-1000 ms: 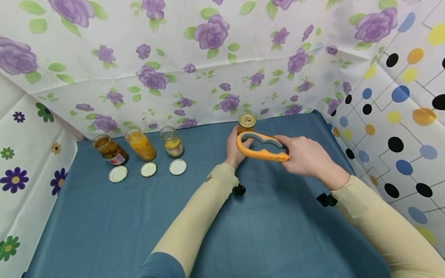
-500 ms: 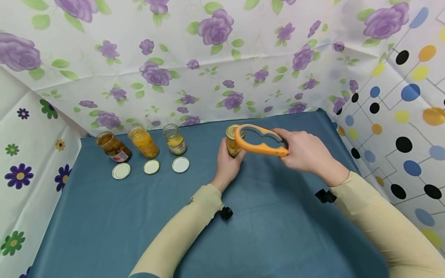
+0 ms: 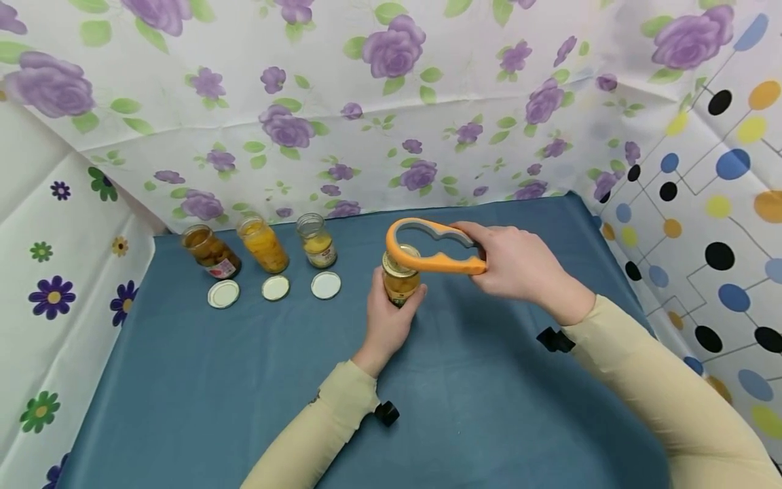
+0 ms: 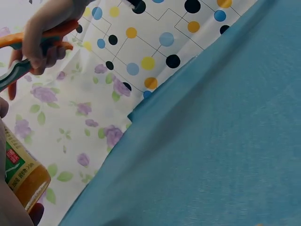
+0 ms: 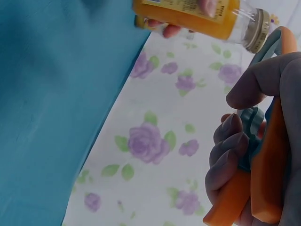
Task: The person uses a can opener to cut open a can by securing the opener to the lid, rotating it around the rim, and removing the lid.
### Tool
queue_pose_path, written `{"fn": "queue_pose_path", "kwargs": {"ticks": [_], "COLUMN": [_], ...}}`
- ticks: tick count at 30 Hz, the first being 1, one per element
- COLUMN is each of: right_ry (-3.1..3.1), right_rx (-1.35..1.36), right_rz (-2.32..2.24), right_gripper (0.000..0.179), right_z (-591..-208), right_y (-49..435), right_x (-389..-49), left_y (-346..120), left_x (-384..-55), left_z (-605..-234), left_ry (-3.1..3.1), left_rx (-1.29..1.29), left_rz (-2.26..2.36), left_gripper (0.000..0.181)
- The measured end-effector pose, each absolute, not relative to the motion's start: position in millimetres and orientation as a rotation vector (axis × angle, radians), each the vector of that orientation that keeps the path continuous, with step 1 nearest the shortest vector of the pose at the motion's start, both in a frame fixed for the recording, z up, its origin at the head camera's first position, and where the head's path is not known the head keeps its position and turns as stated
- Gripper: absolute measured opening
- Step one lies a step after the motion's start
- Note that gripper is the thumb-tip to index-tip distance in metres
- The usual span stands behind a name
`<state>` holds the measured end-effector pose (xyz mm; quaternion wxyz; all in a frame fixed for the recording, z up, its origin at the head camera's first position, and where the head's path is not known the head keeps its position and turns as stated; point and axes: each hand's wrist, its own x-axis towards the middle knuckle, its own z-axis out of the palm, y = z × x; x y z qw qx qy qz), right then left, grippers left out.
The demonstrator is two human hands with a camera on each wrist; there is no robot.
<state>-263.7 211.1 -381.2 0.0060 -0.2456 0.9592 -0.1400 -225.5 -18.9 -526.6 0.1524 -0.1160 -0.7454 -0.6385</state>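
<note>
My left hand (image 3: 389, 322) grips a jar (image 3: 400, 291) of orange-yellow food with a gold lid, fingers and thumb wrapped round its lower body. A printed label shows on the jar (image 5: 188, 14) in the right wrist view, where the lid (image 5: 258, 31) faces the tool. My right hand (image 3: 516, 261) holds the handles of an orange jar opener (image 3: 442, 264) with grey, scalloped inner edges. In the head view the opener's rounded loop overlaps the lid from above. The right wrist view shows fingers curled round the opener's handles (image 5: 270, 174).
Three lidless glass jars stand at the back left: one with dark contents (image 3: 214, 255), one orange (image 3: 264, 246) and one pale yellow (image 3: 318, 243). In front of them lie three lids (image 3: 223, 294). A blue cloth (image 3: 256, 380) covers the table; patterned sheets rise behind and beside it.
The left hand has drawn the jar from the table's back edge nearer and a little left. The right hand has brought the opener leftward, its loop staying by the lid.
</note>
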Motion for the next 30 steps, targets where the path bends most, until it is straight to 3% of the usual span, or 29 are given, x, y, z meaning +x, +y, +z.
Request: {"fn": "queue_pose_path", "kwargs": {"ticks": [8, 15, 20, 30], "right_ry": [2.979, 2.977, 2.983, 2.964], "right_rx": [-0.828, -0.868, -0.879, -0.916], "right_rz": [-0.445, -0.423, -0.421, -0.398], "right_gripper": [0.073, 0.074, 0.075, 0.075], "right_z": [-378.3, -377.9, -376.8, -376.5], "right_y": [191.2, 179.9, 176.6, 169.8], "right_x": [-261.9, -257.0, -254.8, -251.0], "left_y": [-19.5, -17.6, -15.7, -14.7], "left_x": [-219.4, -215.3, -206.6, -209.8], "left_z": [-530.8, -528.9, -511.5, -528.3], "left_ry": [-2.109, -2.079, -2.081, -2.113], "left_rx": [-0.341, -0.362, -0.380, -0.430], "left_rz": [-1.829, -1.839, -1.820, -1.750], "left_gripper": [0.047, 0.058, 0.054, 0.047]}}
